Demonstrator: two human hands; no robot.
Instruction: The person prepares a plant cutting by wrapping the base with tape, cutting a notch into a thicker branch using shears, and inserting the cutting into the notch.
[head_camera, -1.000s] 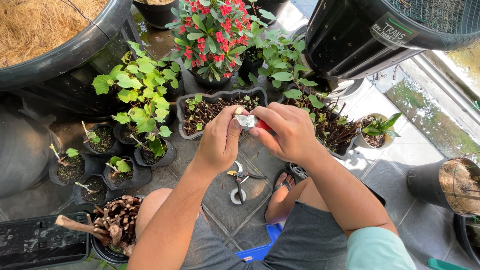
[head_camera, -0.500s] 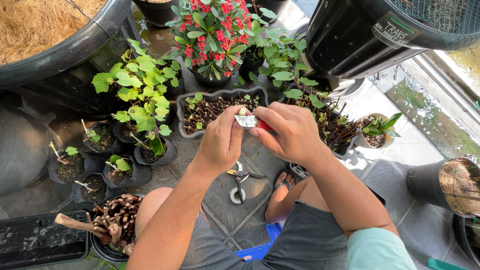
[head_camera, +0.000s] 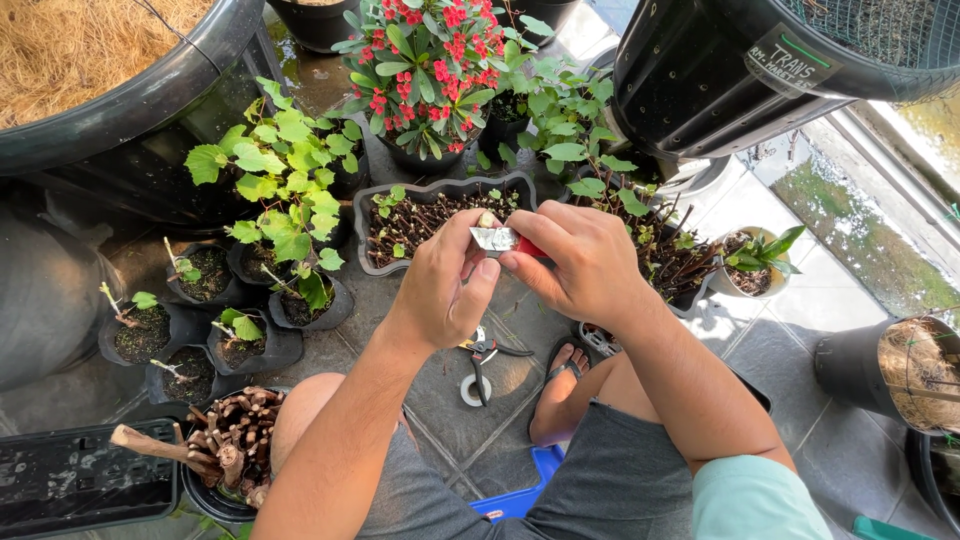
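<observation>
My left hand (head_camera: 445, 285) and my right hand (head_camera: 580, 260) meet in the middle of the head view, above a tiled floor. Between the fingertips is a small white and red object (head_camera: 503, 241), pinched from both sides; a short cut stem tip shows just above it. Below the hands, on the tiles, lie a pair of small pruning shears (head_camera: 487, 357) and a small white roll (head_camera: 475, 389). My bare foot in a sandal (head_camera: 560, 385) rests beside them.
A long black tray of soil with cuttings (head_camera: 415, 215) sits just beyond the hands. Small black pots with seedlings (head_camera: 200, 320) stand left, a red-flowering plant (head_camera: 425, 70) behind, big dark tubs at top left and top right, and a pot of cut stems (head_camera: 235, 445) by my knee.
None of the pots or tools have moved. My hands stay together in the same place, with only slight finger movement on the small object.
</observation>
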